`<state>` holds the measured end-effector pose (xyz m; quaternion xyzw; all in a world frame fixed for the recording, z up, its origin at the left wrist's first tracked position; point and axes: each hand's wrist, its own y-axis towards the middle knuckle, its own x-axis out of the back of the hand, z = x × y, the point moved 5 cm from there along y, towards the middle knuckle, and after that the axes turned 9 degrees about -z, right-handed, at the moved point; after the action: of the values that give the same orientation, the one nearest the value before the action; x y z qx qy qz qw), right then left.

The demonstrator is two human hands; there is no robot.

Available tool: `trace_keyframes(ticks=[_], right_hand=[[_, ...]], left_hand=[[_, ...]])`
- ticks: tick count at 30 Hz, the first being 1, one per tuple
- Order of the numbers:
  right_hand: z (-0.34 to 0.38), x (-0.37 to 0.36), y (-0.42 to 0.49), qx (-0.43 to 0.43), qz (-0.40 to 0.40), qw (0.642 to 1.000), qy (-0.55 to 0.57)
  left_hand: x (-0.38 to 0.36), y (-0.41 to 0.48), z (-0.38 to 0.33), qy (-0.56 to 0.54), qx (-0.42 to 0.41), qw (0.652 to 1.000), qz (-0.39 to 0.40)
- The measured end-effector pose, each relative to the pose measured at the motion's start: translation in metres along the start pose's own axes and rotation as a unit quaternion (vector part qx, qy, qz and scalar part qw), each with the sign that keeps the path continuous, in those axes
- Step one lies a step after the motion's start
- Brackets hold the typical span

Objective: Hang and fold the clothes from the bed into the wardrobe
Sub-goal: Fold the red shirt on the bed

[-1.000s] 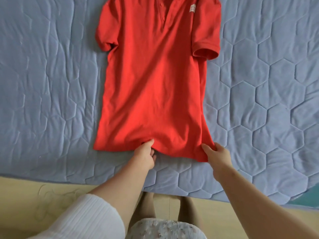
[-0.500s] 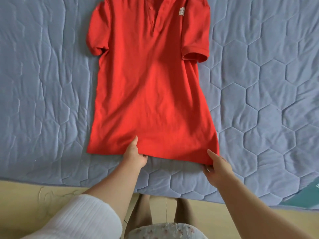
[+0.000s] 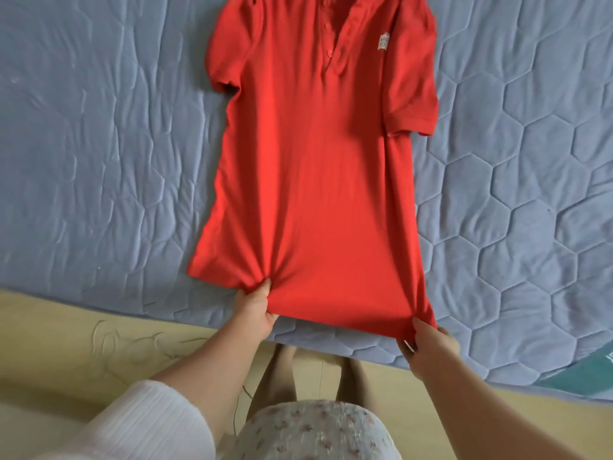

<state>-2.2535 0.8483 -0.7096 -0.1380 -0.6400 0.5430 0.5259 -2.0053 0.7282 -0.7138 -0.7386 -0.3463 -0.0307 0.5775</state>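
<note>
A red polo shirt (image 3: 311, 167) lies front up on the blue quilted bed cover (image 3: 99, 144), collar away from me, with a small white label on its chest. My left hand (image 3: 253, 310) pinches the bottom hem left of its middle, and the cloth bunches into creases there. My right hand (image 3: 429, 346) pinches the hem's right corner. The hem between my hands is lifted off the bed and pulled taut toward me. The left corner of the hem still lies flat. The wardrobe is out of view.
The bed's near edge (image 3: 331, 340) runs across the frame just beneath my hands. Below it is pale yellow floor (image 3: 66, 343) with my legs and patterned skirt. A teal patch (image 3: 583, 370) shows at the bed's lower right corner.
Both hands closed on the hem and drew it toward me, lifting it off the bed. Creases formed at my left hand. The view tilted up, showing more of the collar.
</note>
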Motion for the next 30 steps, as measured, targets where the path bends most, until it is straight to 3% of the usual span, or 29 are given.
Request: trace_keyframes(ticks=[3,9,12,16,17,20,24,27,30], right_hand=[[-0.019,0.015,0.005,0.020,-0.045,0.997,-0.060],[0.002,0.018,0.017,0.146,-0.107,0.964,-0.193],[0.031,-0.001,0.012,0.179,-0.132,0.947,-0.231],[0.072,-0.039,-0.003,0.232,-0.105,0.941,-0.225],[0.080,-0.049,-0.006,0.237,-0.090,0.944,-0.211],[0.109,-0.081,-0.014,0.253,-0.033,0.956,-0.146],[0.154,-0.124,-0.021,0.280,0.074,0.954,-0.071],[0.184,-0.152,-0.027,0.270,0.157,0.950,-0.020],[0.205,-0.173,-0.031,0.238,0.188,0.953,0.006]], left_hand=[[0.019,0.004,0.014,0.058,-0.001,0.998,-0.009],[0.018,0.003,0.014,0.186,0.043,0.981,-0.032],[-0.004,0.000,-0.006,0.256,-0.002,0.965,-0.060],[-0.040,-0.019,-0.040,0.361,-0.131,0.903,-0.191],[-0.056,-0.027,-0.048,0.362,-0.185,0.896,-0.177],[-0.118,-0.045,-0.064,0.370,-0.317,0.873,-0.025],[-0.194,-0.070,-0.077,0.407,-0.427,0.789,0.174],[-0.233,-0.077,-0.086,0.430,-0.440,0.748,0.251],[-0.254,-0.074,-0.097,0.440,-0.431,0.742,0.266]])
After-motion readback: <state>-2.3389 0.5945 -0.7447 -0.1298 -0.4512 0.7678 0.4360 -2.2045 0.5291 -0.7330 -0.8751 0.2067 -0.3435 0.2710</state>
